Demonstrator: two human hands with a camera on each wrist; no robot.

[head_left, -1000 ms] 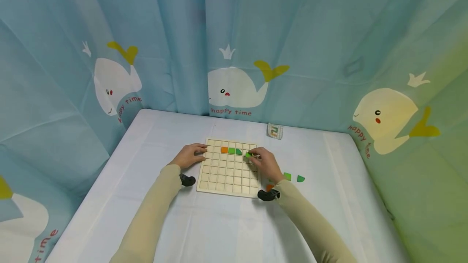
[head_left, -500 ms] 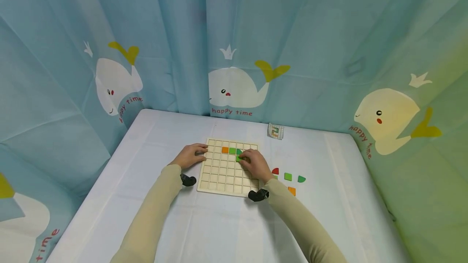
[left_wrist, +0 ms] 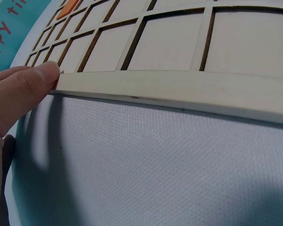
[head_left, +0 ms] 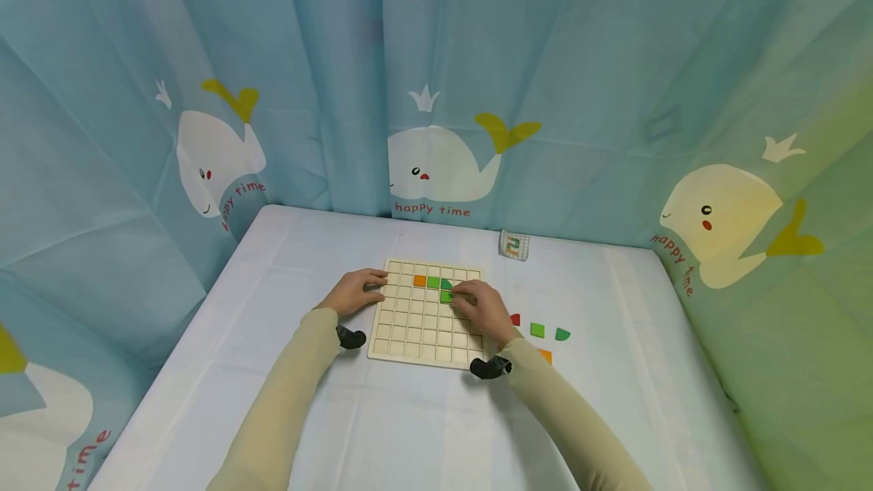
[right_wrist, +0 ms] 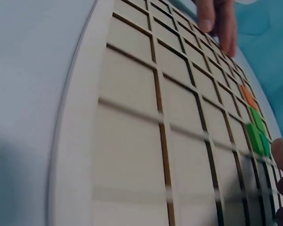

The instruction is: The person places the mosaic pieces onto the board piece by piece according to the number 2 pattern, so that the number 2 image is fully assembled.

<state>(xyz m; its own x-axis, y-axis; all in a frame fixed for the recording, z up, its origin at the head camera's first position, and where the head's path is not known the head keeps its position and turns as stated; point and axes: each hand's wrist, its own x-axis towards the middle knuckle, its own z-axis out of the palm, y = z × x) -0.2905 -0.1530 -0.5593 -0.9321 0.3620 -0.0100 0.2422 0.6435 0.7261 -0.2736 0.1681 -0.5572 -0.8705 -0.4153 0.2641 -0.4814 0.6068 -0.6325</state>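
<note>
A pale wooden grid board [head_left: 412, 333] lies on the white table. An orange square [head_left: 419, 280], a green square [head_left: 433, 283] and a dark green rounded piece [head_left: 446, 284] sit in one row. Just below the rounded piece is a light green square tile [head_left: 446, 297]; in the right wrist view it looks raised. My right hand [head_left: 486, 309] is beside this tile, fingertips at its right edge, and the thumb [right_wrist: 282, 153] shows a small gap from it. My left hand [head_left: 351, 292] rests on the board's left edge, its thumb [left_wrist: 48, 73] lying along the rim.
Right of the board lie a red piece [head_left: 515, 320], a green square [head_left: 537, 330], a dark green rounded piece [head_left: 562, 334] and a partly hidden orange piece [head_left: 546, 356]. A small printed card [head_left: 514, 245] is at the back. A whale-print curtain [head_left: 580, 59] surrounds the table.
My right hand has carried the light green tile left onto the board below the rounded piece, then drawn slightly right, off the tile. The left hand stays in place.
</note>
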